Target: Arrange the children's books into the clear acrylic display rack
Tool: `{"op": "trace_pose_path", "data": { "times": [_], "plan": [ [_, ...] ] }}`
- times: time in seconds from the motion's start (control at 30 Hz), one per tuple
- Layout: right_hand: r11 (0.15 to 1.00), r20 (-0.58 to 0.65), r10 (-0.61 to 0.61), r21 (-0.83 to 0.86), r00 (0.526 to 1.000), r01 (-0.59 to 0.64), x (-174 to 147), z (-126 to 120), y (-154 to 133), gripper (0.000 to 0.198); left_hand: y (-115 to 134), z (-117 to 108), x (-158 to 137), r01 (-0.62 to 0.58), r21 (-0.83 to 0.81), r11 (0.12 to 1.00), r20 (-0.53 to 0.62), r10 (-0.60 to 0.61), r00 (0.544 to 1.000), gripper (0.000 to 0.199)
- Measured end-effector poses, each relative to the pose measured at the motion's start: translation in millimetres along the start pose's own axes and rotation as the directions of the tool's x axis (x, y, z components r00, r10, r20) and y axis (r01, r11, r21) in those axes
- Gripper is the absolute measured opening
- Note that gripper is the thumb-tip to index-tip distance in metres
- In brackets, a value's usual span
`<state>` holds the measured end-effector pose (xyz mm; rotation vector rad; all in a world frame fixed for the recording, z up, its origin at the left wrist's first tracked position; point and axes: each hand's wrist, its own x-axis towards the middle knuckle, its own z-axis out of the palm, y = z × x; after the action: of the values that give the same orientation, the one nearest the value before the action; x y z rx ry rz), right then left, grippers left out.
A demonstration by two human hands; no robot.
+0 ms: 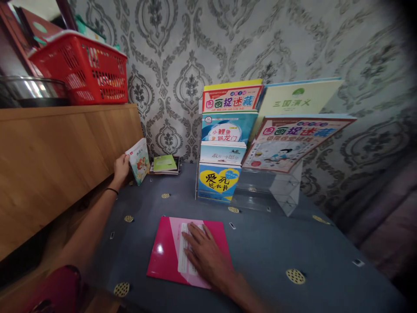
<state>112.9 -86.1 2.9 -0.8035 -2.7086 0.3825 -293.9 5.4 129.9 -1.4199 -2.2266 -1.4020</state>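
My left hand (pixel 121 168) grips the edge of a picture book (pixel 139 161) with a pale cover, held tilted upright at the table's far left, beside the wooden cabinet. Its fingers are partly hidden behind the book. Flat on the pink book (pixel 163 252) in the middle foreground lies my right hand (pixel 205 250), fingers stretched out over a white text panel. Just right of the left hand's book is a small stack with a green book (pixel 164 163) on top.
A clear acrylic rack (pixel 285 191) on the dark patterned tablecloth (pixel 260 252) carries several books, among them a blue book with a yellow heart (pixel 219 182) and a wide picture book (pixel 293 143). At left, a red basket (pixel 81 69) and a metal pot (pixel 32 89) stand on the wooden cabinet (pixel 65 148).
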Motion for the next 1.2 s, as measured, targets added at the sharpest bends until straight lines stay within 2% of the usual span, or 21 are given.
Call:
{"op": "trace_pose_path", "data": {
  "times": [0.1,0.2,0.3,0.4,0.5,0.57,0.7,0.87,0.97,1.1,1.2],
  "plan": [
    [1.000,-0.020,-0.005,0.003,1.000,0.005,-1,3,1,0.045,25,9,-17,-0.122,0.200,0.972,0.064,0.111,0.992,0.038],
    [1.000,-0.035,-0.015,0.004,0.999,0.016,-1,6,3,0.045,51,35,-54,-0.275,0.327,0.904,0.214,0.213,0.953,0.035],
    [1.000,-0.026,-0.012,0.001,1.000,0.012,0,8,4,0.045,71,69,-104,-0.444,0.364,0.819,0.393,0.298,0.870,0.033],
    [1.000,-0.010,0.003,0.000,1.000,-0.003,-1,6,2,0.044,81,94,-150,-0.574,0.353,0.738,0.522,0.354,0.776,0.034],
    [1.000,0.012,0.013,-0.008,1.000,-0.013,-1,3,0,0.043,83,105,-181,-0.670,0.317,0.671,0.610,0.397,0.686,0.033],
    [1.000,0.013,0.015,-0.008,1.000,-0.015,-1,1,-2,0.043,81,106,-190,-0.712,0.290,0.639,0.654,0.411,0.635,0.029],
    [1.000,-0.001,0.011,-0.006,1.000,-0.011,-1,0,-3,0.043,79,104,-186,-0.748,0.240,0.618,0.705,0.419,0.572,0.025],
    [1.000,-0.006,0.004,-0.015,1.000,-0.004,-1,3,-2,0.042,80,93,-187,-0.725,0.180,0.665,0.701,0.430,0.569,0.026],
    [1.000,0.016,0.020,-0.023,1.000,-0.020,0,4,-3,0.042,74,84,-215,-0.707,0.091,0.701,0.688,0.469,0.554,0.031],
    [1.000,0.013,0.005,-0.022,1.000,-0.005,2,4,-5,0.043,59,74,-264,-0.629,-0.210,0.749,0.596,0.608,0.525,0.048],
    [0.999,0.033,0.037,0.010,0.999,-0.037,4,3,-7,0.046,50,67,-279,-0.562,-0.330,0.758,0.568,0.635,0.523,0.053]
  ]
}}
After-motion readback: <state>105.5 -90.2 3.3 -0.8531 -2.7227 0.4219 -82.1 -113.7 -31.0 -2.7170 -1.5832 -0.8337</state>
